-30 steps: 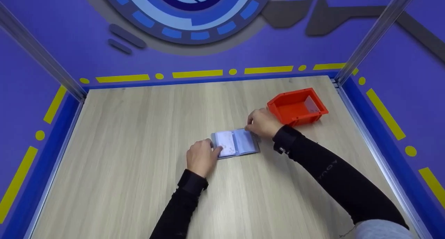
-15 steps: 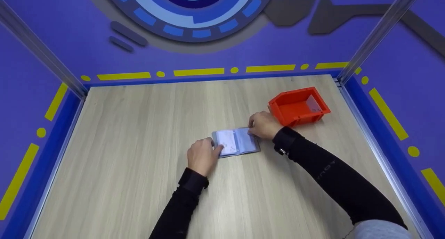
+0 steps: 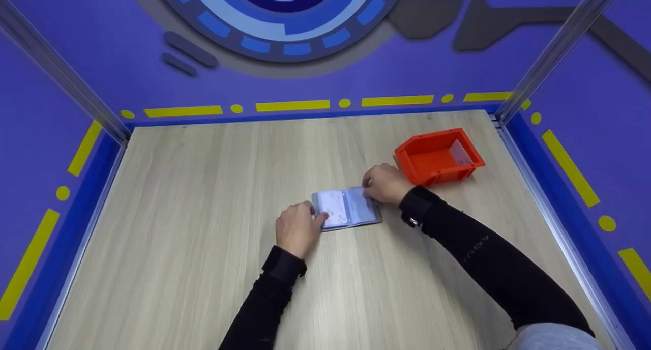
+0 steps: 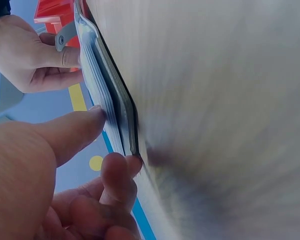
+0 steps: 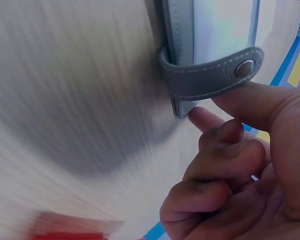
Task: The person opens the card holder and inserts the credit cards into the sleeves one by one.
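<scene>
A grey card holder (image 3: 362,207) with clear sleeves lies open on the table in the head view, a whitish card (image 3: 333,208) showing in its left sleeve. My left hand (image 3: 296,229) pinches its left edge. The left wrist view shows the thumb (image 4: 77,131) on the stacked sleeves and a fingertip at the cover's edge. At the top right corner, my right hand (image 3: 387,184) pinches the holder with thumb and forefinger. A stitched strap (image 5: 205,80) with a metal snap (image 5: 244,68) stands out beside the right thumb in the right wrist view.
An orange-red bin (image 3: 430,159) stands just beyond my right hand, with a pale card-like piece (image 3: 460,153) against its inner end. Blue-purple panels (image 3: 285,98) wall the wooden table (image 3: 203,197) at the back and both sides.
My right fingertips have shifted slightly in over the holder's top right corner. The left hand keeps its grip, and the head view has tilted and shifted a little.
</scene>
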A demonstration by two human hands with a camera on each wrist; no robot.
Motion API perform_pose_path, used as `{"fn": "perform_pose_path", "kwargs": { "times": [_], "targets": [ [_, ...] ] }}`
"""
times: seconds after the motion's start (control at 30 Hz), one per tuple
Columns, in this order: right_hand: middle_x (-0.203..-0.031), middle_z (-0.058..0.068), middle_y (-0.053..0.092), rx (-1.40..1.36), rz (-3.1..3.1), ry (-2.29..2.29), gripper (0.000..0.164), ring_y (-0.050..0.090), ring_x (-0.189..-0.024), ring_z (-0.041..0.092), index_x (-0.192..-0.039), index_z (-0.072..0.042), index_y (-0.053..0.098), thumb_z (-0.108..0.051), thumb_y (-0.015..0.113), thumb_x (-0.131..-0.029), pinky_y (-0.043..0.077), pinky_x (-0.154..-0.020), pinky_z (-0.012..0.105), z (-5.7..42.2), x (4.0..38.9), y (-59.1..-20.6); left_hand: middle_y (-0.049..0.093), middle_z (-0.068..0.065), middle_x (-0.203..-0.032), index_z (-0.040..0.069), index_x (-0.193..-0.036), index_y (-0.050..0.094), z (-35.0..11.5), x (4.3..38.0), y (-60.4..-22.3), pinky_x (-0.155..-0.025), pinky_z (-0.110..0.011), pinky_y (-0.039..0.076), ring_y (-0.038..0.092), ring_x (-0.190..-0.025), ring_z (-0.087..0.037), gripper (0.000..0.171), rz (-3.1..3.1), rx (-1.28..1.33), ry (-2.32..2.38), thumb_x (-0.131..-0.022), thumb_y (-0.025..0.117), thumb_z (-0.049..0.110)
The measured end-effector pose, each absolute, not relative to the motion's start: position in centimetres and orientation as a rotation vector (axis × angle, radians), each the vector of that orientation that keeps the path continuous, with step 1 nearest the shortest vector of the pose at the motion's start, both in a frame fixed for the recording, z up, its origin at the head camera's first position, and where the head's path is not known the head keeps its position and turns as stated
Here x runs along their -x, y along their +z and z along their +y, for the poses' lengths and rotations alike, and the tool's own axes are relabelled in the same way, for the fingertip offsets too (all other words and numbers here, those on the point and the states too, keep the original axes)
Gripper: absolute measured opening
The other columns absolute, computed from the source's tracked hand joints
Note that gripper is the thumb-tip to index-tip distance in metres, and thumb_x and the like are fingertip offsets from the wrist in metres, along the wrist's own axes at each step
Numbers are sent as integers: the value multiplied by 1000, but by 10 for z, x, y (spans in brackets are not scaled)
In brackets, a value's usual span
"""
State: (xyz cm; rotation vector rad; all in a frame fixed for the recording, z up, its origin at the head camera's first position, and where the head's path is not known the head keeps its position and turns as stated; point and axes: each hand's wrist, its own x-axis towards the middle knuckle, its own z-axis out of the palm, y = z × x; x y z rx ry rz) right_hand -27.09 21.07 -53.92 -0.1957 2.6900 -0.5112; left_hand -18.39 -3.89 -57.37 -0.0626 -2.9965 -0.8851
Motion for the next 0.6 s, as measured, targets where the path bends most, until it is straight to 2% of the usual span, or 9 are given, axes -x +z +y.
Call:
{"fn": "perform_pose_path", "kwargs": {
  "times": [0.1,0.23,0.37,0.6],
  "targets": [
    [-125,11,80,216,2682,-535,25,68,-112,31,-125,-14,83,-20,81,-101,55,-110,51,210,271,-539,79,-8,-88,7,-95,80,-39,184,-573,-67,-39,53,68,-73,-22,34,-3004,59,-888,-97,85,41],
    [-123,11,80,236,2690,-542,22,68,-111,31,-122,-14,84,-20,81,-101,55,-109,50,210,271,-540,79,-7,-87,8,-94,80,-39,184,-573,-66,-39,52,66,-72,-21,34,-3007,60,-888,-97,85,41],
    [-114,9,80,239,2709,-531,16,67,-104,30,-115,-15,83,-20,81,-100,56,-99,45,209,272,-541,78,-7,-87,8,-94,80,-39,185,-573,-67,-39,52,66,-73,-21,34,-3010,63,-886,-97,84,41],
    [-95,7,73,239,2710,-514,10,63,-91,28,-105,-13,79,-22,78,-101,48,-83,38,209,271,-541,78,-7,-88,8,-94,80,-40,186,-573,-69,-41,53,69,-76,-23,34,-3013,66,-888,-97,84,42]
  ]
}}
